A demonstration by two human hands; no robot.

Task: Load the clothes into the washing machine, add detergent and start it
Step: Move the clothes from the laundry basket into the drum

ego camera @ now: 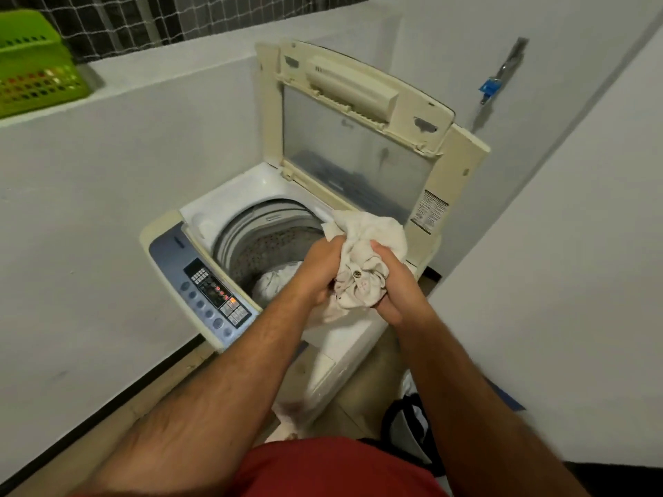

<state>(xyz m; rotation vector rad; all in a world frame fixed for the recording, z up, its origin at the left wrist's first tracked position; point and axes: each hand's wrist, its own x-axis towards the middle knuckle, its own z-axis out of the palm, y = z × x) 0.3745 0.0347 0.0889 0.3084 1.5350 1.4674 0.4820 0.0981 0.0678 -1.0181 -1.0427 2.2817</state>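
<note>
The bunched white garment (362, 267) covers the fingers of both hands and hides part of the drum opening (265, 245). The panel's (211, 292) button labels are too small to read, as is the lid's warning sticker (428, 213). The green basket (34, 62) is cut off by the left edge.

Head view, down over near washer (229, 245)

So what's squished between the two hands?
A bunched-up white cloth garment with a metal button, gripped between left hand and right hand, head view.
</note>
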